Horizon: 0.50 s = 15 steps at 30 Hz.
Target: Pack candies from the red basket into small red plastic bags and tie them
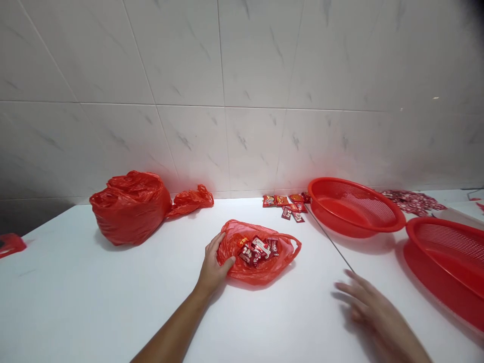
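A red plastic bag (249, 276) lies with its mouth spread open in the middle of the white table. Several small candy packets (260, 249) show inside it, mostly dark red and white. My left hand (214, 264) grips the bag's left rim, thumb inside and fingers along the outside. To the right of the bag, my right hand (368, 307) hovers over the table, slightly blurred by motion. Its fingers are apart and nothing shows in them.
Two red plastic baskets (355, 229) (446, 262) stand at the right. Several loose packets (289, 201) lie near the wall. A full red bag (130, 212) and a smaller crumpled red bag (192, 199) sit at back left. A seam (333, 244) crosses the white table (113, 302).
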{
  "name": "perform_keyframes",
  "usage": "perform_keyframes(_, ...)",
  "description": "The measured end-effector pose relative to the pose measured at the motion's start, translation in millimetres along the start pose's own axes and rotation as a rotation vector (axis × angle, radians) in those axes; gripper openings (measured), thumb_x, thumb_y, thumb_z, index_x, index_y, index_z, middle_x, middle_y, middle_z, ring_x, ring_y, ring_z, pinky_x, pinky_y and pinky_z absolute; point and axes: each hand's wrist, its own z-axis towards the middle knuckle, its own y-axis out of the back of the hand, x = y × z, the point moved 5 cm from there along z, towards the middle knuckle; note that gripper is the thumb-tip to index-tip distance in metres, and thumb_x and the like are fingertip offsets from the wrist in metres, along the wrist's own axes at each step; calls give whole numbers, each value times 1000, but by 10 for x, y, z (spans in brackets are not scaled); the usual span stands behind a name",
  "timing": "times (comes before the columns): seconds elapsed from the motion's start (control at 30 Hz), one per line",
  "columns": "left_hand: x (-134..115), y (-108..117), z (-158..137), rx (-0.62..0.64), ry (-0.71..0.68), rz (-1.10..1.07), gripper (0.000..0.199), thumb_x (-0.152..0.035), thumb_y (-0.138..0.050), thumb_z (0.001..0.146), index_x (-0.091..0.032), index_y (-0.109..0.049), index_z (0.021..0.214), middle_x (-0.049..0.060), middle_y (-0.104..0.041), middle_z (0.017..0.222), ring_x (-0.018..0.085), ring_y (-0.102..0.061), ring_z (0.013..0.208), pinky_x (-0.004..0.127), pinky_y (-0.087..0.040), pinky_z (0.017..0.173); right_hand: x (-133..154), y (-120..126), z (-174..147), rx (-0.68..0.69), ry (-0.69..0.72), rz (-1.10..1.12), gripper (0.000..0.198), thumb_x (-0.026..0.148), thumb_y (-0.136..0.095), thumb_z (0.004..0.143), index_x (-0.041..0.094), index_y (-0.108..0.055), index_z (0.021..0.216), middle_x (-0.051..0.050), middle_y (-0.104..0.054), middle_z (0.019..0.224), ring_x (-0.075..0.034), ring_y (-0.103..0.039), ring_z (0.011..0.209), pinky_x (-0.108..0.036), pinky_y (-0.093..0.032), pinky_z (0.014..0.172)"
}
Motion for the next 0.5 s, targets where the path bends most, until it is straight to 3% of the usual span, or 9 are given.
perform_keyframes(0.07,-17,18,8,-21,5,-1,68,-36,-80,79,-25,-61,143,13,-54,153,37,-43,148,58,-30,126,219,-507,53,77,54,-233,85,76,-60,83,23,-51,150,-13,-74,116,-25,-69,69,-41,-57,65)
perform_keyframes(0.13,-52,27,19,-34,3,-56,63,-36,-79,79,-25,-62,139,13,-54,153,36,-44,148,56,-32,125,582,-876,186,48,226,-639,84,73,-59,87,21,-48,153,-15,-70,129,-30,-72,91,-43,-56,80)
perform_keyframes(0.17,-71,28,25,-40,4,-96,60,-37,-79,80,-25,-63,136,13,-53,153,36,-44,147,54,-34,123,766,-1017,268,19,290,-871,78,72,-60,87,18,-58,144,-17,-71,126,-34,-71,98,-45,-54,83)
perform_keyframes(0.27,-84,40,45,-92,74,-253,53,-41,-82,76,-23,-65,124,13,-48,157,34,-52,140,48,-44,115,1179,-1365,491,163,355,-1307,41,53,-58,94,17,-76,104,-17,-75,103,-34,-71,94,-41,-50,77)
perform_keyframes(0.37,-14,32,57,-108,251,-467,51,-44,-85,74,-24,-62,115,11,-56,149,29,-66,118,41,-53,99,1545,-1536,558,199,421,-1368,19,33,-60,91,21,-75,89,-12,-76,98,-29,-71,92,-33,-43,68)
perform_keyframes(0.43,18,29,64,-84,320,-551,45,-44,-85,74,-24,-63,108,7,-69,124,24,-69,102,35,-54,87,1759,-1605,508,219,495,-1305,17,31,-60,89,22,-72,81,-9,-75,88,-26,-69,86,-31,-38,63)
perform_keyframes(0.5,31,48,74,-74,335,-550,37,-42,-86,73,-21,-65,96,2,-71,98,20,-67,87,30,-53,79,1931,-1649,412,291,583,-1193,23,35,-61,89,22,-69,72,-7,-71,74,-23,-66,74,-30,-35,58)
